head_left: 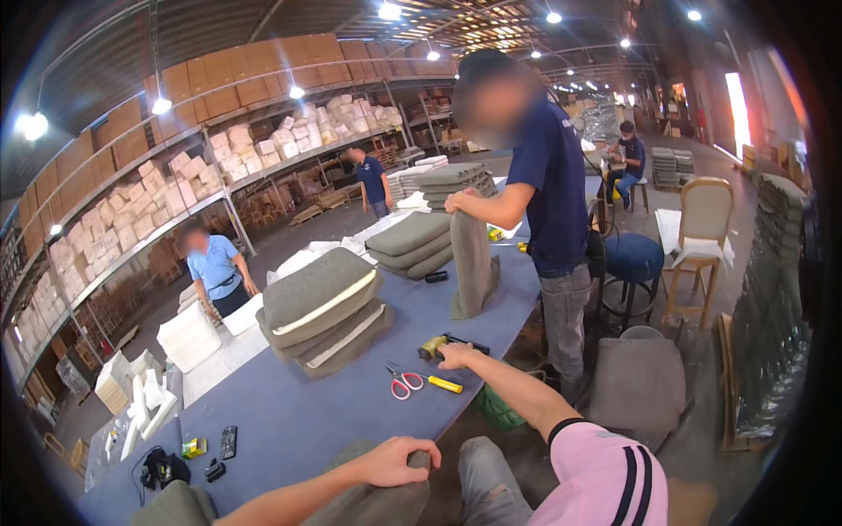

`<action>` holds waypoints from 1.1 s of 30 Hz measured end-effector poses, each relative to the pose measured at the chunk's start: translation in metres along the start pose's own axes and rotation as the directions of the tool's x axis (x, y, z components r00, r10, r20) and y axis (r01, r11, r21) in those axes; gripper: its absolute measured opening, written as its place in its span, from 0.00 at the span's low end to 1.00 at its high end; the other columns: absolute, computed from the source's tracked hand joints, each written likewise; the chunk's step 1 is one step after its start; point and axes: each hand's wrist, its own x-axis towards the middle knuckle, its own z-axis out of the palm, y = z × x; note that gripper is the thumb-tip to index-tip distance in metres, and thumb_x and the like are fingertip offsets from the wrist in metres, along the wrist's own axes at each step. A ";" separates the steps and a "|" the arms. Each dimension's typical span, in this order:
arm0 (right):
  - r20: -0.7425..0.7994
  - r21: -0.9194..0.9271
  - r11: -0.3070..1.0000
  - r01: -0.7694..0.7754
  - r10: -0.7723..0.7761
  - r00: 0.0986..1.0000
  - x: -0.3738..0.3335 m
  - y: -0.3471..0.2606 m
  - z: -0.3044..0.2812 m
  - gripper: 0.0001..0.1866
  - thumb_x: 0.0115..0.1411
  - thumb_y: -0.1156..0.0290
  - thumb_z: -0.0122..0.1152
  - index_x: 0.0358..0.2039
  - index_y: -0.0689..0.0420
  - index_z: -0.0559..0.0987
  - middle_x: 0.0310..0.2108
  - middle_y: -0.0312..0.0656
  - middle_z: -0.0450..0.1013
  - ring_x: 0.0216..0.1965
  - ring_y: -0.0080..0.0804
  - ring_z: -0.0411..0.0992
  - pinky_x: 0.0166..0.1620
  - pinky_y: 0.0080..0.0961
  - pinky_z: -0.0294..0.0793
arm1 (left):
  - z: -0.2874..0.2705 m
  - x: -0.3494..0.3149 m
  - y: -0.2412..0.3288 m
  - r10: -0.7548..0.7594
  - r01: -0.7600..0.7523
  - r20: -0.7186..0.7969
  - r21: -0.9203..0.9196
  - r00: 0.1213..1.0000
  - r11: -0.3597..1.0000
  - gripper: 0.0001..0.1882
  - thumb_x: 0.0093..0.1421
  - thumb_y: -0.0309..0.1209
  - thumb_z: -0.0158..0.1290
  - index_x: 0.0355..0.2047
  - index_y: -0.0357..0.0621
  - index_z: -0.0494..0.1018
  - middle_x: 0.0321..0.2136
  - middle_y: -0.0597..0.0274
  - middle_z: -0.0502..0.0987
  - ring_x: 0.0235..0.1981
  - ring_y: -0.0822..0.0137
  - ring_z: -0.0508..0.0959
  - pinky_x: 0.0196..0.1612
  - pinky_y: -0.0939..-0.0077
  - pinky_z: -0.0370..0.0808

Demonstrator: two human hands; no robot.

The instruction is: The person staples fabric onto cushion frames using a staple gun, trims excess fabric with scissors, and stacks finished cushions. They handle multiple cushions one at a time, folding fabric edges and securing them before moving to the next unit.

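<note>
My left hand (pixel 399 461) curls its fingers over the edge of a grey upholstered pad (pixel 381 498) at the near side of the table. My right arm stretches forward, and my right hand (pixel 456 355) is closed on a staple gun (pixel 431 347) with a yellow-green body and a black part, on the tabletop. Just left of it lie red-handled scissors (pixel 405 384) and a screwdriver with a yellow handle (pixel 445 384). A stack of grey pads (pixel 320 302) with pale undersides stands beyond them on the blue table covering (pixel 289 412).
Across the table's right side, a co-worker (pixel 553 193) holds a grey pad (pixel 471 263) upright. At left lie a black handheld device (pixel 229 442), a small yellow-green box (pixel 194 448) and a dark cabled item (pixel 164 469). Chairs (pixel 702 237) and wrapped pads (pixel 767 307) stand right.
</note>
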 end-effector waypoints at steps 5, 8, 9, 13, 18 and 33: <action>-0.335 0.537 0.571 0.621 -0.531 0.778 -0.092 -0.096 -0.052 0.27 0.77 0.55 0.65 0.69 0.57 0.79 0.66 0.46 0.80 0.68 0.44 0.76 0.68 0.43 0.77 | -0.048 -0.058 -0.052 -0.142 0.138 -0.590 -0.051 0.795 0.989 0.19 0.50 0.28 0.67 0.45 0.44 0.81 0.42 0.64 0.84 0.48 0.64 0.83 0.57 0.63 0.80; -0.437 0.564 0.406 0.719 -0.592 0.677 -0.210 -0.096 -0.150 0.32 0.79 0.48 0.61 0.71 0.59 0.77 0.66 0.46 0.80 0.66 0.41 0.77 0.68 0.40 0.75 | -0.129 -0.085 -0.052 -0.293 0.021 -0.780 -0.339 0.553 0.941 0.26 0.43 0.19 0.62 0.46 0.47 0.77 0.37 0.66 0.77 0.42 0.68 0.80 0.47 0.69 0.80; -0.477 0.542 0.373 0.753 -0.601 0.641 -0.253 -0.097 -0.180 0.34 0.79 0.48 0.61 0.74 0.59 0.73 0.68 0.45 0.79 0.68 0.40 0.76 0.70 0.41 0.73 | -0.160 -0.108 -0.065 -0.243 -0.015 -0.846 -0.284 0.475 0.959 0.31 0.44 0.18 0.60 0.52 0.48 0.76 0.39 0.66 0.76 0.42 0.68 0.79 0.46 0.72 0.80; -0.670 0.487 -0.117 0.865 -0.686 0.284 -0.358 -0.141 -0.230 0.55 0.74 0.29 0.53 0.86 0.52 0.46 0.74 0.63 0.70 0.77 0.61 0.65 0.77 0.60 0.58 | -0.217 -0.283 -0.081 0.127 0.000 -0.980 0.128 -0.153 0.992 0.35 0.57 0.29 0.59 0.67 0.45 0.73 0.45 0.64 0.76 0.47 0.69 0.77 0.49 0.75 0.77; -0.840 0.210 -0.661 0.720 -0.499 -0.214 -0.388 -0.201 -0.218 0.52 0.76 0.23 0.33 0.86 0.47 0.44 0.72 0.74 0.68 0.76 0.80 0.61 0.79 0.74 0.42 | -0.129 -0.306 -0.052 0.287 0.183 -0.659 0.223 -0.696 0.957 0.22 0.69 0.31 0.60 0.62 0.38 0.76 0.51 0.59 0.78 0.56 0.64 0.75 0.63 0.68 0.72; -0.787 0.369 -0.640 0.674 -0.601 -0.140 -0.375 -0.252 -0.172 0.39 0.78 0.39 0.49 0.77 0.54 0.62 0.66 0.59 0.77 0.69 0.54 0.71 0.74 0.53 0.58 | 0.070 -0.147 -0.133 0.531 0.532 -0.701 0.252 -0.476 0.808 0.12 0.72 0.23 0.53 0.54 0.34 0.77 0.53 0.48 0.84 0.60 0.43 0.81 0.68 0.44 0.75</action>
